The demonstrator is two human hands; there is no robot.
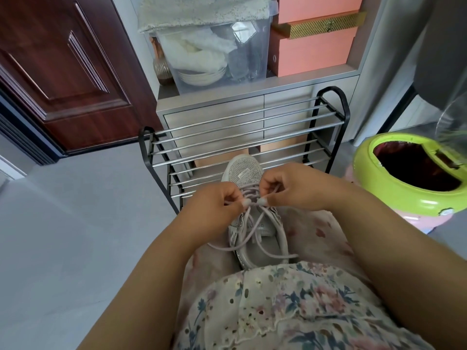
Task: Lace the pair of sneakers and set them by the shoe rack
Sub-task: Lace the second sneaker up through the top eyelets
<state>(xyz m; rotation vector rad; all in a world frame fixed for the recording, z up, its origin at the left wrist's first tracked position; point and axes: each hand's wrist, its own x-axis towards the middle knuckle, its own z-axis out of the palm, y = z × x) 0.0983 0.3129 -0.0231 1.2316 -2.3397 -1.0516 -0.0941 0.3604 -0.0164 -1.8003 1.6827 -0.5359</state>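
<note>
A pale grey sneaker point(243, 173) with sparkly trim lies on my lap, toe pointing away toward the shoe rack point(242, 122). Its lilac lace point(252, 236) crosses over the tongue, and two loose ends trail back over the heel opening. My left hand point(217, 203) pinches one strand of the lace at the left of the eyelets. My right hand point(290, 188) pinches the other strand just to the right, fingertips nearly meeting the left hand's. Only one sneaker is in view.
The black-framed rack with metal bars stands right in front of my knees against a grey cabinet point(227, 107). A green-rimmed bin point(409, 173) sits at the right. A dark wooden door point(63, 72) is at the left, with grey floor point(75, 223) below.
</note>
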